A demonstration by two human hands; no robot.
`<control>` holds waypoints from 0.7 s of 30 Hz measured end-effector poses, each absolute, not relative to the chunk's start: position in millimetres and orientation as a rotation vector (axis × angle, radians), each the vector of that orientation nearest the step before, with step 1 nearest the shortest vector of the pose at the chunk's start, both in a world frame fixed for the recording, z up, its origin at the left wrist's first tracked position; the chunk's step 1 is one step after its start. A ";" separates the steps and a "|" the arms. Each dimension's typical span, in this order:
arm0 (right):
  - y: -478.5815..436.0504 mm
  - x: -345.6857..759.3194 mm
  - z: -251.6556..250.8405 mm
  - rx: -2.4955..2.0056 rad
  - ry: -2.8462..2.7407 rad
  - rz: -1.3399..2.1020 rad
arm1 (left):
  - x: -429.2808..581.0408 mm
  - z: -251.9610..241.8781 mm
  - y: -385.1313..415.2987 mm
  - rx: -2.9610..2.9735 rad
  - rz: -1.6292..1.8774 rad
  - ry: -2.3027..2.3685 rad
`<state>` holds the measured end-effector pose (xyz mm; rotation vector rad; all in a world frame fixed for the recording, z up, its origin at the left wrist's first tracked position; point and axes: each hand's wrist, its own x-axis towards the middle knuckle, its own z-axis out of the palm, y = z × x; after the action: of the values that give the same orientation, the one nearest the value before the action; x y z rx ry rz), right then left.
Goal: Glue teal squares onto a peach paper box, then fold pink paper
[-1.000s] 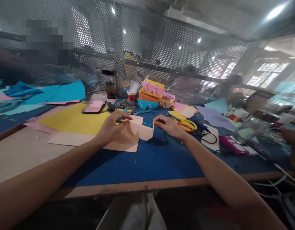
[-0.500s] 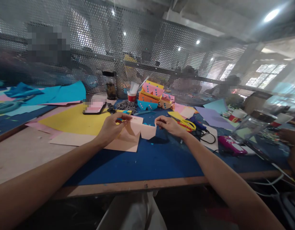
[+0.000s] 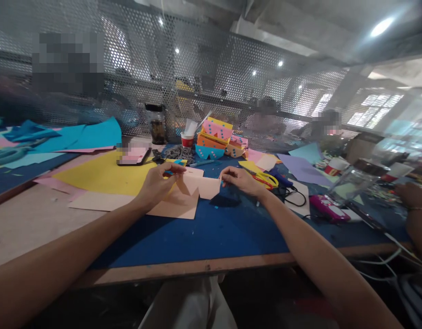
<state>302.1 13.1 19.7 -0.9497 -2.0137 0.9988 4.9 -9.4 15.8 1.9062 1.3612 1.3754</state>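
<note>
A folded piece of pale pink paper (image 3: 201, 186) is held up just above the blue table mat (image 3: 211, 230). My left hand (image 3: 158, 183) pinches its left end and my right hand (image 3: 239, 179) pinches its right end; both hands are closed on it. Under my left hand lies a flat pale pink sheet (image 3: 170, 206), partly over a big yellow sheet (image 3: 104, 174).
Red-and-yellow scissors (image 3: 266, 179) lie right of my right hand. A stack of dotted paper boats (image 3: 214, 138), a red cup (image 3: 187, 139), a dark jar (image 3: 157, 123) and a phone (image 3: 134, 155) stand behind. A pink device (image 3: 329, 209) with cable lies right. Another person's hand (image 3: 414, 196) shows far right.
The folded paper has been pulled out flatter between my hands, its lower point less deep. Both hands stay in about the same place.
</note>
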 end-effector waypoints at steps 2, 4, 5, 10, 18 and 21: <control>13.1 302.8 19.1 -0.946 -1.995 1.034 | 4.6 15.2 -8.6 1.898 1.378 1.368; 13.3 303.7 18.1 -0.943 -1.961 1.079 | 4.5 14.9 -8.1 1.892 1.380 1.369; 13.6 304.2 17.6 -0.942 -1.940 1.104 | 4.4 14.8 -8.1 1.889 1.381 1.368; 15.9 307.3 14.8 -0.925 -1.865 1.214 | 3.4 14.5 -8.2 1.871 1.384 1.367; 14.3 306.2 13.9 -0.893 -1.769 1.332 | 3.2 15.0 -7.4 1.848 1.389 1.370; 14.9 306.1 13.3 -0.891 -1.739 1.343 | 3.3 16.2 -8.2 1.848 1.385 1.373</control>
<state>306.1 14.9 13.3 -0.8907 -1.7388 1.3429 3.3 -8.2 16.2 1.8485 1.3730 1.3848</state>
